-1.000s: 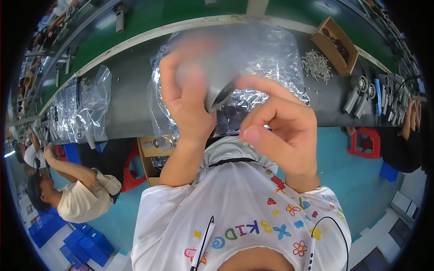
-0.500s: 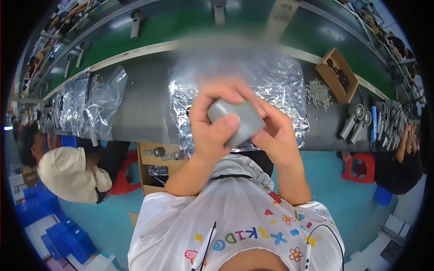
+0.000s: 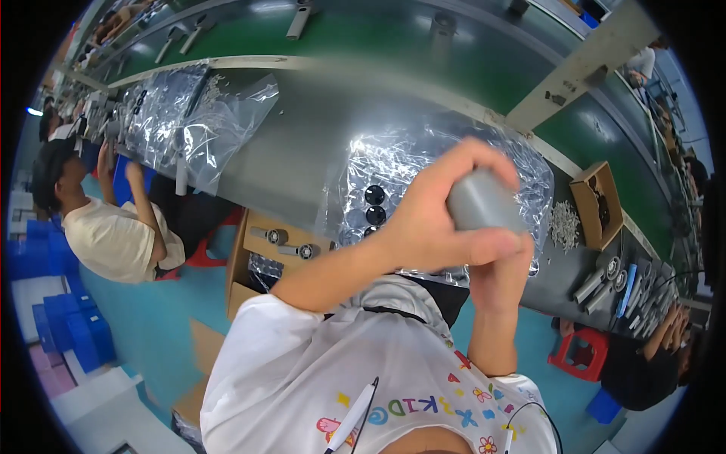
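My left hand (image 3: 446, 216) is wrapped around a smooth grey rounded plastic part (image 3: 484, 203), its thumb across the near end and its fingers over the far side. Right up against that thumb, from below, is my right hand (image 3: 499, 276). Its fingers are hidden behind the left hand and the part, so their grip does not show. Both hands are raised over a clear plastic bag (image 3: 408, 147) spread on the dark bench. Round black pieces (image 3: 375, 195) show on the bag beside my left wrist.
Small grey pieces (image 3: 563, 225) lie in a heap by an open cardboard box (image 3: 597, 208). Handheld fans (image 3: 597, 284) and a blue tool (image 3: 626, 291) are at the right. Another carton (image 3: 261, 246) with fans stands below the bench edge. A co-worker (image 3: 113, 219) sits at left.
My view has turned, shifting the bench in the picture. The grey part has moved right and is tipped more upright. My left hand now covers it, and the right hand has dropped below.
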Tool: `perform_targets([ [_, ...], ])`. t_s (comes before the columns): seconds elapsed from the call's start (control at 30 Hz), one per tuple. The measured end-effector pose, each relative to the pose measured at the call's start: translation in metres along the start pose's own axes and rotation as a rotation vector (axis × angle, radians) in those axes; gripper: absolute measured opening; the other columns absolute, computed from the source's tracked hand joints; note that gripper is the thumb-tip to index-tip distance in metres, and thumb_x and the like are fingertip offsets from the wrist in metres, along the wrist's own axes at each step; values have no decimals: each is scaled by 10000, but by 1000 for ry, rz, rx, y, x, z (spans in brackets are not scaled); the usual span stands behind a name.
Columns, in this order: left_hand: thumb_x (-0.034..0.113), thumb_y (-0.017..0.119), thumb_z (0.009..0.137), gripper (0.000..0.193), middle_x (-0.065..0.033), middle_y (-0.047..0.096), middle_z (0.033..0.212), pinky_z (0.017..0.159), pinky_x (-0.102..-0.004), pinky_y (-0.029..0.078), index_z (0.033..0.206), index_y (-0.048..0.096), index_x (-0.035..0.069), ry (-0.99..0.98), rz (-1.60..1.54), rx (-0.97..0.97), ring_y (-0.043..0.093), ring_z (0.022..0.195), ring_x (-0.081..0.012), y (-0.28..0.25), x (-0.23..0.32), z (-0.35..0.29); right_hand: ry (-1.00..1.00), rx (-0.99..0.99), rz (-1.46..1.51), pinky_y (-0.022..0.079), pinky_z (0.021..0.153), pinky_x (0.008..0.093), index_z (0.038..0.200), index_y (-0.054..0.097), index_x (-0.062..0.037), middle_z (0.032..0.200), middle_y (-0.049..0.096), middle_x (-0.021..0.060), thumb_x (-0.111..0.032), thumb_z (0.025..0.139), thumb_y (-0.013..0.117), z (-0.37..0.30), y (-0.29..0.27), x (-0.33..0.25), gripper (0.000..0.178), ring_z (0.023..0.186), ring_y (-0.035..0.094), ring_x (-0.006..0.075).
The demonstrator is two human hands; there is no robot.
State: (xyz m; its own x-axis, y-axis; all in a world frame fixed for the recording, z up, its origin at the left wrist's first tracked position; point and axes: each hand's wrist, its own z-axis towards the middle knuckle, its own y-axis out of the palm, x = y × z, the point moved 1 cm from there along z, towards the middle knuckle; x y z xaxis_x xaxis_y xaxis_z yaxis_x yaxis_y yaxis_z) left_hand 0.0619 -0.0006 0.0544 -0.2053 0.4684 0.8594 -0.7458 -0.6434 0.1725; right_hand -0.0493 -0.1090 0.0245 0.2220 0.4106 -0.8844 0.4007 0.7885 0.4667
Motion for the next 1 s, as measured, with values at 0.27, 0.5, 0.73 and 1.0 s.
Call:
perform_targets([
  [0.27,189,819,837,653,-159,630,1105,749,-356,600,1293,374,49,-356,-209,212,702,871,-251,-82,-59,77,-160,15,-367,532,922,411,1210,628,95,1222,656,191,-309,1059,525,22,-26,-20,443,1132,641,275],
  [0.5,552,747,883,624,-25,628,844,602,-305,532,1070,667,-38,-571,612,649,608,675,-143,-306,-205,199,-263,350,-225,558,750,383,943,665,115,1049,677,199,-127,1028,533,-16,-123,-40,288,847,642,244],
  [0.73,652,500,922,752,-306,700,1081,977,-484,493,1071,724,-50,-517,1063,474,651,1099,-459,-326,-218,243,-236,536,-282,541,733,325,1004,680,47,1030,704,121,-205,1044,568,-27,-175,-60,279,829,654,173],
  [1.0,514,671,881,521,-184,628,1267,945,-652,459,1182,678,89,-542,1746,988,599,1197,-402,-429,-154,174,-121,919,-634,514,683,251,1066,728,6,984,742,73,-268,1016,635,-42,-252,-27,293,782,668,118],
])
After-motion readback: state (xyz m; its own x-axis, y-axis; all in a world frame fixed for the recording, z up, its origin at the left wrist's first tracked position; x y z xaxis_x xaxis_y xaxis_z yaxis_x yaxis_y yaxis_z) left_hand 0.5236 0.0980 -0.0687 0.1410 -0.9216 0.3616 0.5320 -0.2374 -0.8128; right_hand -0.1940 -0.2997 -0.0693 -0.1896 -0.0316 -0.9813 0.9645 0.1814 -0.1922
